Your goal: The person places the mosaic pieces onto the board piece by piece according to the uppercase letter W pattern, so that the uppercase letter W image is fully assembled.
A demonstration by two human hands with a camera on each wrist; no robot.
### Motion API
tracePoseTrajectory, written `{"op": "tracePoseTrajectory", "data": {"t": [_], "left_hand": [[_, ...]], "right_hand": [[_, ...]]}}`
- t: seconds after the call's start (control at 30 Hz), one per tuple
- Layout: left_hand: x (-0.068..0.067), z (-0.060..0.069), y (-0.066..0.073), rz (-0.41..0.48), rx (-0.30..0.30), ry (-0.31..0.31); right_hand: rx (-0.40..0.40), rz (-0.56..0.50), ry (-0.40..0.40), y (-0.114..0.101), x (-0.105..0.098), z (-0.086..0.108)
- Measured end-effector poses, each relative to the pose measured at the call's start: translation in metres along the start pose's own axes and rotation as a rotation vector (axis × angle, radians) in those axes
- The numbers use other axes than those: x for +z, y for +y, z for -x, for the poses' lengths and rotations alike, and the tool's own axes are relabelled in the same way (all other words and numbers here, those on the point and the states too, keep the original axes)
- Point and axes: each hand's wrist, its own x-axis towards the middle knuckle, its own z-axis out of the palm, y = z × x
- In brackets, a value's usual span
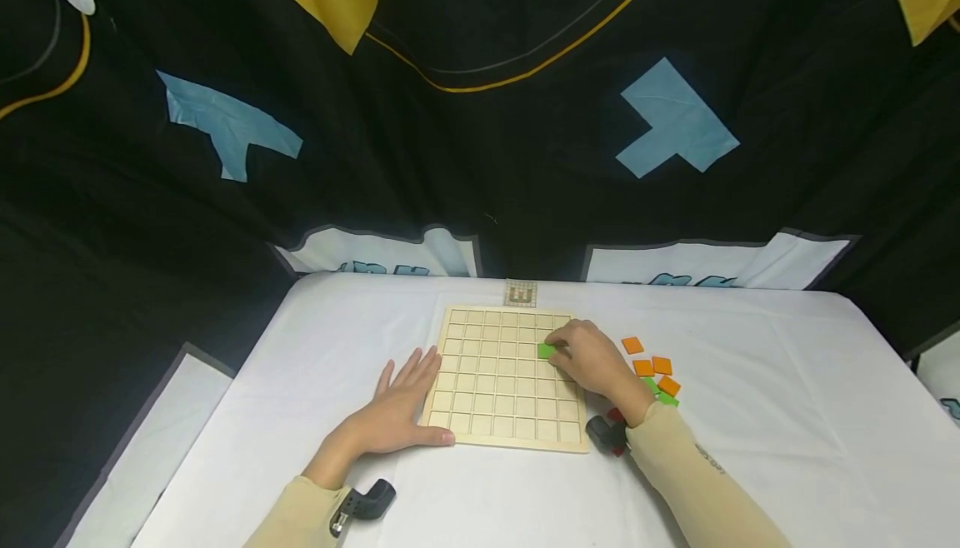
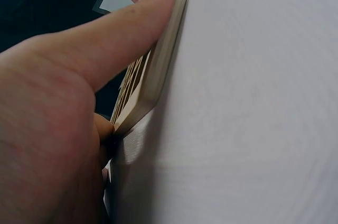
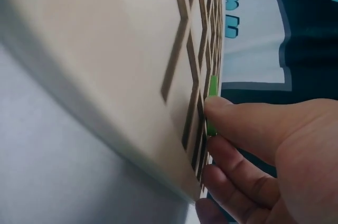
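Note:
A square wooden grid board lies on the white table. My left hand rests along its left edge with spread, straight fingers, and the thumb lies over the near-left corner, as the left wrist view also shows. Over the board's upper right part, my right hand pinches a green square tile between thumb and fingers. In the right wrist view the tile stands at the grid's surface, partly hidden by the thumb. Whether it sits fully in a cell I cannot tell.
To the right of the board lie several loose orange tiles and green tiles. Something red shows partly behind the right wrist's camera. A small patterned square lies beyond the board's far edge. A dark curtain hangs behind the table.

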Motion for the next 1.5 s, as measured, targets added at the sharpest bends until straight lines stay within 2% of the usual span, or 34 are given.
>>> {"op": "tracePoseTrajectory", "data": {"t": [0.4,0.77,0.93,1.23,1.5], "left_hand": [[0.001,-0.001,-0.002,0.002,0.003,0.0],[0.001,0.0,-0.003,0.008,0.014,0.004],[0.002,-0.001,-0.003,0.004,0.011,0.006],[0.001,0.0,-0.003,0.006,0.016,0.011],[0.002,0.0,-0.004,0.005,0.006,0.004]], "right_hand": [[0.015,-0.118,0.002,0.008,0.0,-0.003],[0.01,-0.155,-0.005,0.009,0.0,-0.003],[0.013,-0.206,0.034,0.014,-0.002,0.002],[-0.003,-0.259,0.095,0.023,-0.023,0.019],[0.076,-0.253,0.15,0.038,-0.033,0.028]]}}
